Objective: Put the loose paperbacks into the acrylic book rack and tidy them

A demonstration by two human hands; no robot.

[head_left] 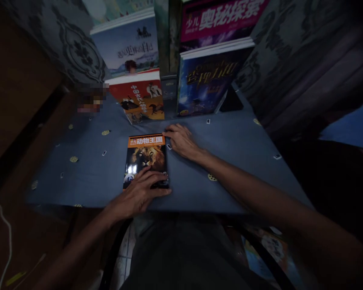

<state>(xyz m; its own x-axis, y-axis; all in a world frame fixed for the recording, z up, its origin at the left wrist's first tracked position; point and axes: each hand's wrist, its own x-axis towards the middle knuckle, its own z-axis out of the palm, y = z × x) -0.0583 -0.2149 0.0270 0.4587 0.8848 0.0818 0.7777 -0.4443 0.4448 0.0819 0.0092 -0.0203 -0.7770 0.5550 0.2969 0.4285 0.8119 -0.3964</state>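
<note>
A paperback book with a lion on its black cover and an orange title band lies flat near the table's front edge. Across its lower part rests my left hand, open, with the fingers spread over the cover and the thumb near the bottom right corner. My right hand is palm down on the cloth by the book's upper right corner. Its fingers are loosely bent and apart, and one fingertip touches that corner. The underside of this hand is hidden.
A blue patterned cloth covers the table. Behind the lion book stand a red-and-orange book, a pale blue book, a dark blue book and a magenta book. Below the table at right lies a colourful printed item.
</note>
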